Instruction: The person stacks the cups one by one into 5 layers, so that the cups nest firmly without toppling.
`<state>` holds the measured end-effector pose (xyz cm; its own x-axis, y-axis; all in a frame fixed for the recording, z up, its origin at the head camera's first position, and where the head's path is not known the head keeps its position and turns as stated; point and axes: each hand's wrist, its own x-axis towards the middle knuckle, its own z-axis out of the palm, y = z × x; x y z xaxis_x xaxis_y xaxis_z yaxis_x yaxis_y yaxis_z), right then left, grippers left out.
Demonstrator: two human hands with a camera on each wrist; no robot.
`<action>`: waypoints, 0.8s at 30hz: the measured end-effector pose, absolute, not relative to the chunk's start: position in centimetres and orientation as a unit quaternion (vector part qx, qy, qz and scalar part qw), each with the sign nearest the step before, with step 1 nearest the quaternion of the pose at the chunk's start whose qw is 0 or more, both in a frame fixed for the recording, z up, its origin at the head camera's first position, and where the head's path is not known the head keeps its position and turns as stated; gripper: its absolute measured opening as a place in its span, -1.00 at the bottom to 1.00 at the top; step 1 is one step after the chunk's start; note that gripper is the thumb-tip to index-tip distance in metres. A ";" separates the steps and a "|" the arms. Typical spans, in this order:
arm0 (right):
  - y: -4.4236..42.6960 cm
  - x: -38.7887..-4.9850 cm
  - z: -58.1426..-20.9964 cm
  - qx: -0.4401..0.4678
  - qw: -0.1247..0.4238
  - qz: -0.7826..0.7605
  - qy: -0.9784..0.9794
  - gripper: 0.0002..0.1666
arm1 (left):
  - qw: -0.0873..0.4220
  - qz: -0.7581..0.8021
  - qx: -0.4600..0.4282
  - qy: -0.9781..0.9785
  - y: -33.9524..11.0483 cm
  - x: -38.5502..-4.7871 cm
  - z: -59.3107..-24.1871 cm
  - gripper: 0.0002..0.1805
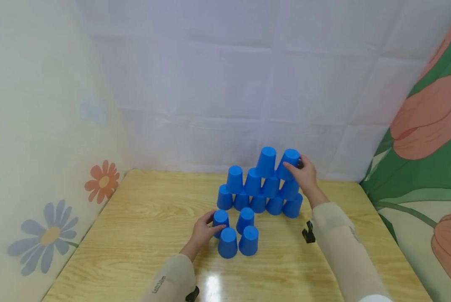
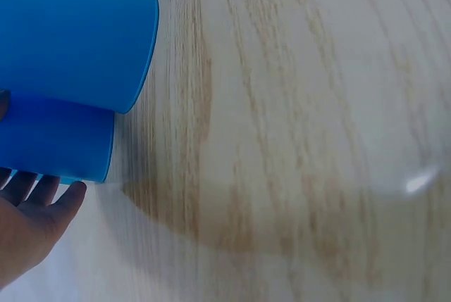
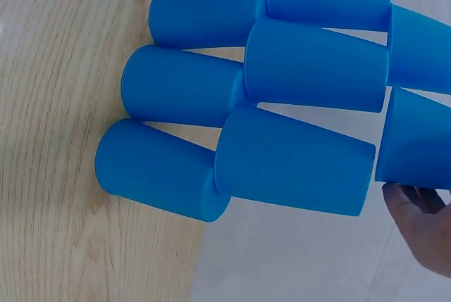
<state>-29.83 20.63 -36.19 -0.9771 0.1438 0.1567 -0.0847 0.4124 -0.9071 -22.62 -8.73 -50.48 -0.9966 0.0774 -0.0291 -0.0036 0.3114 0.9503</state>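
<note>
Blue upside-down cups form a stepped stack, with a bottom row (image 1: pixel 258 204) of several, a second row (image 1: pixel 253 183) of several and two cups on the third level. My right hand (image 1: pixel 306 174) grips the right-hand third-level cup (image 1: pixel 290 158), its rim at the tops of the second row in the right wrist view. Beside it stands the other third-level cup (image 1: pixel 266 161). Lower left, my left hand (image 1: pixel 202 230) holds a blue cup (image 1: pixel 220 217), thumb and fingers on its sides. That cup stands behind another cup (image 1: pixel 228 243), which partly hides it.
Two more upside-down cups, one behind (image 1: pixel 246 220) and one in front (image 1: pixel 249 241), stand right of the left hand's cup. The wooden table (image 1: pixel 153 218) meets a white cloth backdrop (image 1: pixel 210 84). A black clip-like piece (image 1: pixel 308 233) shows beside the right sleeve.
</note>
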 end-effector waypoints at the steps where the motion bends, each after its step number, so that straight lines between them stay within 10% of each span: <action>1: 20.6 -29.9 -36.2 -0.017 0.104 0.543 -0.833 -0.29 | 0.035 0.586 0.023 0.810 -8.7 -22.6 -50.6 -0.42; 24: 20.4 -30.2 -36.6 -0.014 0.085 0.538 -0.839 -0.25 | 0.029 0.579 0.028 0.814 -9.0 -22.4 -50.8 -0.42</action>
<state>-30.22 20.38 -36.63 -0.9852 0.1147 0.1276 -0.0680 0.4217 -0.9042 -22.38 -9.00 -50.84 -0.9967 0.0792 -0.0147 0.0122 0.3279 0.9446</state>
